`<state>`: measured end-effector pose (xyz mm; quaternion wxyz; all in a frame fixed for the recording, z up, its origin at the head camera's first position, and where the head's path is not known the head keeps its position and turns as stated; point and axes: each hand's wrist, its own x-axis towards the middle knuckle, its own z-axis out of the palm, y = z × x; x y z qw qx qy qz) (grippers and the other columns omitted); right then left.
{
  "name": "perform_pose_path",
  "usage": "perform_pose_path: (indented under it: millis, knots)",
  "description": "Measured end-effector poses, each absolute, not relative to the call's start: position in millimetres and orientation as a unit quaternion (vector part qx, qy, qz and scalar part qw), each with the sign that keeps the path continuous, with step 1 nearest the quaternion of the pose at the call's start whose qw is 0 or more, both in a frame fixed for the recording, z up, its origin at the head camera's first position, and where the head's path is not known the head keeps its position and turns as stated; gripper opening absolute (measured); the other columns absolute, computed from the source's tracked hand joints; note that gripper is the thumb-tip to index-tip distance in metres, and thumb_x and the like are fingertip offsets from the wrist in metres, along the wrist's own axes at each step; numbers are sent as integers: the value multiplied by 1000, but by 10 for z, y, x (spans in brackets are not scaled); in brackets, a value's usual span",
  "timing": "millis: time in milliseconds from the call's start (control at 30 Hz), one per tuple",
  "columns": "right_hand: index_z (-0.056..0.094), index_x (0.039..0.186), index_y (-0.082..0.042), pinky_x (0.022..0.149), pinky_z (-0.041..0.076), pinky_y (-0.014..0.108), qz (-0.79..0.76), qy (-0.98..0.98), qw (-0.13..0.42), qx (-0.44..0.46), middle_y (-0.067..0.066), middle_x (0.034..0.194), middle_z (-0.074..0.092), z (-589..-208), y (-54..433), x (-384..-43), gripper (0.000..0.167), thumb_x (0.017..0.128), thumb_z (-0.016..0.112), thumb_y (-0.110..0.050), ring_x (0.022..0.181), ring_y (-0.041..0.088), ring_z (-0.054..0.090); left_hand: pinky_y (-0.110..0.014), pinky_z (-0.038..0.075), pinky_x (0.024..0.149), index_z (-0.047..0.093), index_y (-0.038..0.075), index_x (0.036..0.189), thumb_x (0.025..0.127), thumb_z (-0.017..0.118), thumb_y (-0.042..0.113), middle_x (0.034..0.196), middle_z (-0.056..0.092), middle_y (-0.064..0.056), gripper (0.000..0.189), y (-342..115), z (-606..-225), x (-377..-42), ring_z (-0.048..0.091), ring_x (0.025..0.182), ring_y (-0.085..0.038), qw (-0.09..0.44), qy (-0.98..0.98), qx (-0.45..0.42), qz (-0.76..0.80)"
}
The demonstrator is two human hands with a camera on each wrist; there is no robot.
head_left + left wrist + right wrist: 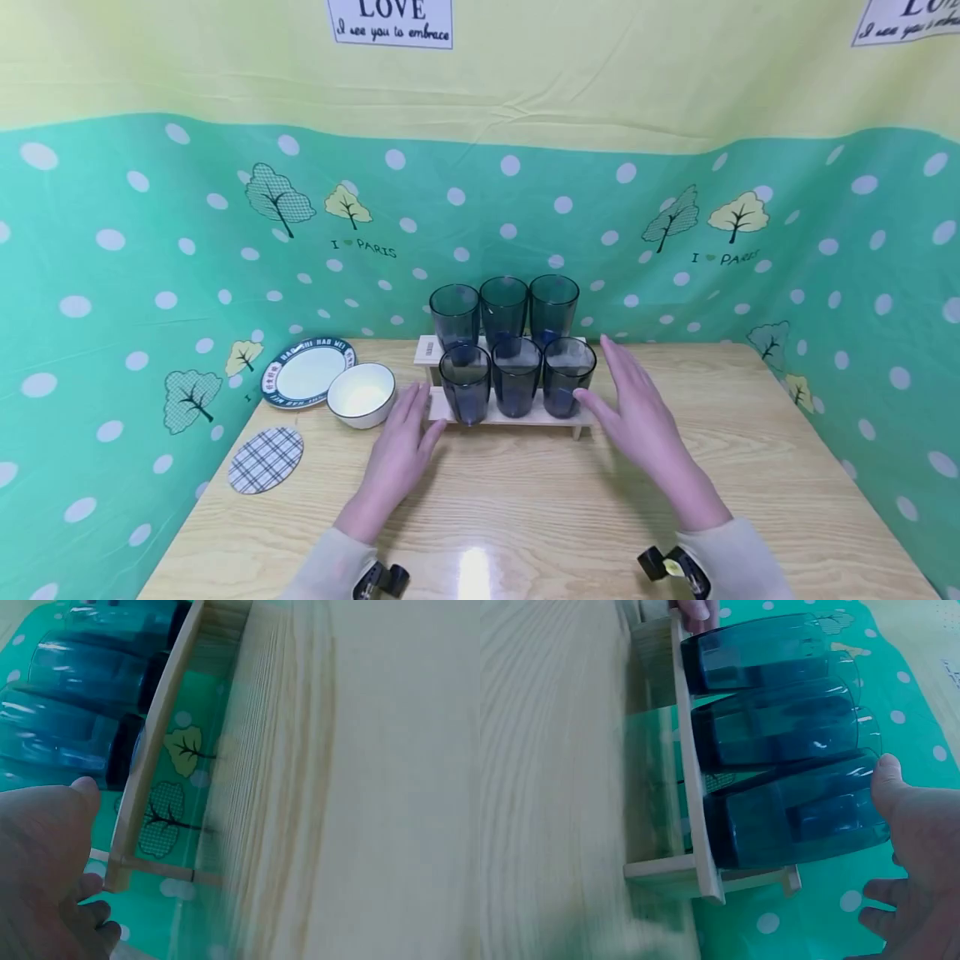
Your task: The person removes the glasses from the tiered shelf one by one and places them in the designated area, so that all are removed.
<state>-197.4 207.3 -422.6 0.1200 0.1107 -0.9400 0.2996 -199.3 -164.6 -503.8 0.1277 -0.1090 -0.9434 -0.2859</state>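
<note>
A two-step wooden rack (551, 413) carries dark blue glasses, three to a step. My left hand (400, 448) is at the lower step's left end, its fingers lying loosely extended beside the rack. In the left wrist view its thumb (86, 787) comes close to the nearest glass (56, 739); contact is unclear. My right hand (642, 408) stands at the other end with fingers spread and straight. Its thumb (887, 776) overlaps the rim of the front right glass (567, 379), and whether they touch I cannot tell. Neither hand holds anything.
To the left of the rack stand a white bowl (362, 397) and a blue-rimmed plate (307, 375). Nearer the table's left edge lies a round checked coaster (266, 460). A green dotted cloth (510, 208) hangs behind and along both sides of the wooden table (525, 517).
</note>
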Motion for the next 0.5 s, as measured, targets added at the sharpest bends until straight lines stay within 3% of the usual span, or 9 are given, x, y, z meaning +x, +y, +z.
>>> perform_pose_path:
  millis: [200,500]
  knots:
    - [6,179,-33,125,26,78,335,-931,96,108,15,183,19,-4194,1996,-2038,95,108,62,-62,164,48,22,-61,30,130,32,7,174,115,62,38,177,31,-24,73,-1672,-5103,-2032,31,163,-43,111,-937,-95,-317]
    - [10,179,-34,124,29,78,387,-913,72,108,21,181,22,-4178,1890,-2078,93,108,64,-60,159,52,31,-62,29,130,33,8,174,115,60,40,177,30,-24,72,-1696,-5195,-2081,31,163,-41,96,-929,-82,-348]
